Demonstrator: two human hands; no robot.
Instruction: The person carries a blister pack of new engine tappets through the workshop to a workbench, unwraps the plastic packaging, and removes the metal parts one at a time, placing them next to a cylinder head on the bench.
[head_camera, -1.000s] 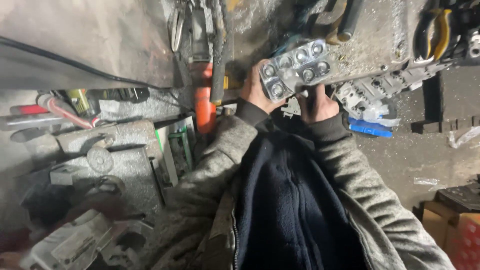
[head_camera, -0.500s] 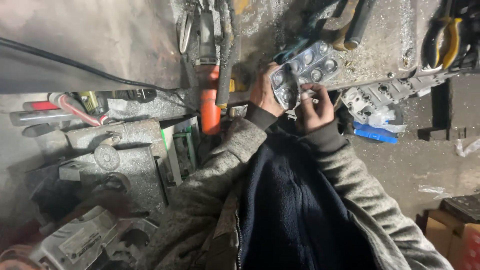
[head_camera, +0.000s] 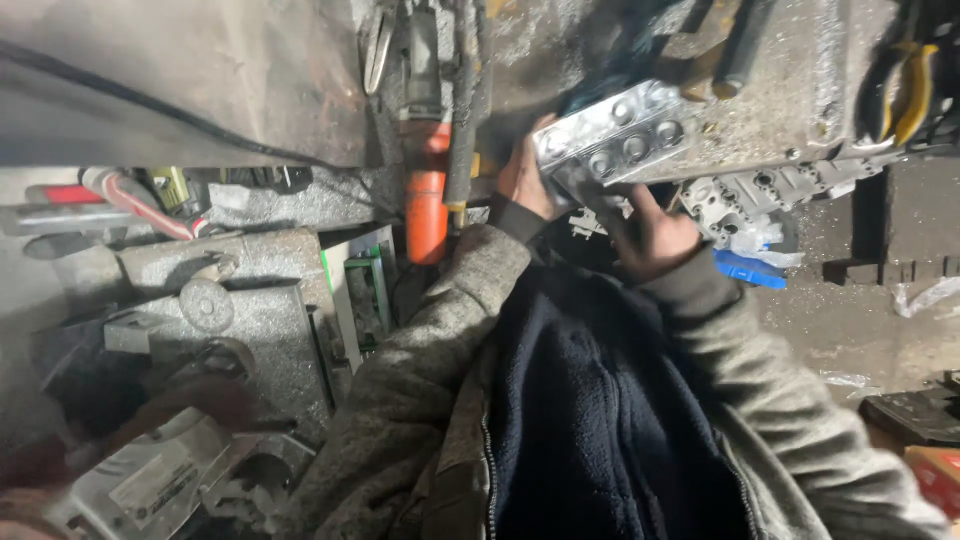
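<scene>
Fingers of the left hand (head_camera: 522, 178) and right hand (head_camera: 655, 240) curl closed around a metal block (head_camera: 615, 140), propping it against the workbench (head_camera: 800, 90) edge, seemingly for steadiness.

Orange-handled tool (head_camera: 427, 200), yellow-handled pliers (head_camera: 915, 90), blue scrap (head_camera: 748, 270), grey castings (head_camera: 240, 330).

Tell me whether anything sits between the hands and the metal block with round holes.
Nothing visible does. The left hand grips one end of the metal block directly; the right hand is under it, contact unclear.
</scene>
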